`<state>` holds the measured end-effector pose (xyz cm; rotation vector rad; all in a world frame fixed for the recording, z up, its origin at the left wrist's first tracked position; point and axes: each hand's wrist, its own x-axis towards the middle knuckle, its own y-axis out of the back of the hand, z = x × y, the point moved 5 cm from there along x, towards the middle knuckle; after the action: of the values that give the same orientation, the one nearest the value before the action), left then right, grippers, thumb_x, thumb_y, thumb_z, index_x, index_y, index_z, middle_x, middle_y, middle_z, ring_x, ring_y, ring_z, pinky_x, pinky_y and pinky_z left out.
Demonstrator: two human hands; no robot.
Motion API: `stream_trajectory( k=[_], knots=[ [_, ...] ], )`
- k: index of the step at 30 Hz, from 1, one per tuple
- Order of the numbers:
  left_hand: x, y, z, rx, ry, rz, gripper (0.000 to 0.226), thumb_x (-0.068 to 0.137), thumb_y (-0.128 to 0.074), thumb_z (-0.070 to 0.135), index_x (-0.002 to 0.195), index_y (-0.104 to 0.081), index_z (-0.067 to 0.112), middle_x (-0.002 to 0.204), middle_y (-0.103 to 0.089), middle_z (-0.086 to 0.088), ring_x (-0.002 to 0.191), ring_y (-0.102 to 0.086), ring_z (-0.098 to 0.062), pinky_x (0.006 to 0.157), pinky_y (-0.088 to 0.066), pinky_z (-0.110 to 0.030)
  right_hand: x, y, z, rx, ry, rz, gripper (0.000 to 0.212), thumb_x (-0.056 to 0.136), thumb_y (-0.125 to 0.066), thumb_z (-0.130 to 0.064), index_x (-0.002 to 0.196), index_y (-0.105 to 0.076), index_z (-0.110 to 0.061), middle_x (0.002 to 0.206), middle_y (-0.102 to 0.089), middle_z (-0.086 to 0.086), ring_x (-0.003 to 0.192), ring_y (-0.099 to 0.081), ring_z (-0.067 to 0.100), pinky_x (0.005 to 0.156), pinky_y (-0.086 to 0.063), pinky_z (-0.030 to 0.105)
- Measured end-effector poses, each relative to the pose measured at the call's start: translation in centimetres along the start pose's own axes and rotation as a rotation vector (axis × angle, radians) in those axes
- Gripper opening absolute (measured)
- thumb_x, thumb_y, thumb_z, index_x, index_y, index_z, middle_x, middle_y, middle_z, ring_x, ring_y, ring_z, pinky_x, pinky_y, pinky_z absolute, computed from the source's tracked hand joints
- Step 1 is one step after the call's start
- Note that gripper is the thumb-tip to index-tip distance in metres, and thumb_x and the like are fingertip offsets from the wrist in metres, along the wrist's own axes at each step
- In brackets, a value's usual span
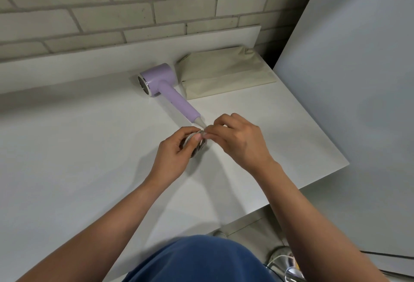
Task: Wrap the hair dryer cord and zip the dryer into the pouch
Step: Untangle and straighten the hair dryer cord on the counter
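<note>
I see the white counter (pixel 67 158) carrying a beige pouch (pixel 226 73) at the far right, with the lilac hair dryer (pixel 165 87) lying just left of it. My left hand (pixel 177 147) grips the coiled cord (pixel 197 145) by the handle's near end; my right hand (pixel 239 140) pinches a strand of it.

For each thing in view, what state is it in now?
hair dryer: lying on the table, not in the pouch.
cord: coiled in loops, held.
pouch: lying flat beside the dryer.
left hand: grip closed on the coil.
right hand: pinching the cord.
</note>
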<state>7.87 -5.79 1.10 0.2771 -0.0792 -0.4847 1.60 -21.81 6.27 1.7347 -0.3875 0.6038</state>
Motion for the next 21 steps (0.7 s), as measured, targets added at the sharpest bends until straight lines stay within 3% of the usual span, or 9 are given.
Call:
stream_trajectory(
  k=[5,9,11,14,16,18,21],
  knots=[
    [0.4,0.3,-0.3,-0.075,0.025,-0.025,0.017,0.103,-0.057,0.035,0.111,-0.071,0.029,0.105,-0.075,0.011,0.099,-0.068,-0.016,0.089,-0.051,-0.029,0.2,0.9,1.5,0.186,-0.209,0.098,0.019,0.1,-0.067,-0.037,0.1,-0.078,-0.022,0.093,-0.07,-0.005,0.079,-0.067,0.021,0.06,-0.054,0.041],
    [0.2,0.2,-0.8,-0.177,0.091,0.018,0.013,0.101,-0.062,0.028,0.106,-0.074,0.025,0.097,-0.077,0.007,0.096,-0.07,-0.017,0.081,-0.052,-0.023,-0.2,0.4,2.4,0.18,-0.3,0.099,0.02,0.097,-0.07,-0.038,0.1,-0.079,-0.021,0.097,-0.071,-0.005,0.077,-0.068,0.018,0.058,-0.055,0.04],
    [0.0,0.0,-1.0,-0.192,0.106,0.038,0.012,0.1,-0.064,0.028,0.104,-0.075,0.025,0.096,-0.077,0.008,0.095,-0.071,-0.014,0.079,-0.052,-0.018,-0.3,0.5,2.3,0.1,-0.244,0.061,0.018,0.097,-0.07,-0.036,0.105,-0.078,-0.022,0.107,-0.07,-0.005,0.077,-0.069,0.019,0.055,-0.057,0.039],
    [-0.3,-0.1,-1.3,-0.211,0.123,0.052,0.012,0.1,-0.064,0.029,0.104,-0.075,0.026,0.096,-0.077,0.005,0.094,-0.071,-0.017,0.085,-0.054,-0.027,-0.4,0.0,0.9,0.009,-0.036,-0.077,0.029,0.095,-0.072,-0.027,0.125,-0.072,-0.026,0.124,-0.067,-0.005,0.087,-0.069,0.022,0.056,-0.057,0.036],
    [-0.4,-0.2,-1.6,-0.224,0.138,0.056,0.012,0.101,-0.063,0.029,0.104,-0.075,0.027,0.097,-0.078,0.004,0.095,-0.072,-0.019,0.087,-0.054,-0.033,-0.5,-0.7,0.3,0.009,0.046,-0.143,0.033,0.091,-0.077,-0.024,0.124,-0.072,-0.027,0.115,-0.07,-0.003,0.081,-0.066,0.026,0.052,-0.054,0.037],
    [-0.5,-0.1,-1.8,-0.238,0.153,0.055,0.014,0.102,-0.062,0.029,0.104,-0.075,0.026,0.099,-0.078,0.004,0.097,-0.072,-0.021,0.089,-0.054,-0.036,-0.4,-1.1,0.5,0.0,0.031,-0.134,0.022,0.088,-0.081,-0.022,0.109,-0.077,-0.026,0.099,-0.071,-0.004,0.073,-0.062,0.027,0.048,-0.052,0.038],
    [-0.7,0.4,-2.1,-0.263,0.176,0.097,0.017,0.103,-0.059,0.028,0.104,-0.075,0.023,0.098,-0.078,0.005,0.097,-0.072,-0.016,0.087,-0.055,-0.03,-0.3,-0.2,0.9,-0.039,-0.018,-0.049,0.006,0.093,-0.075,-0.024,0.099,-0.077,-0.025,0.091,-0.07,-0.005,0.071,-0.06,0.025,0.048,-0.051,0.038]
  ],
)
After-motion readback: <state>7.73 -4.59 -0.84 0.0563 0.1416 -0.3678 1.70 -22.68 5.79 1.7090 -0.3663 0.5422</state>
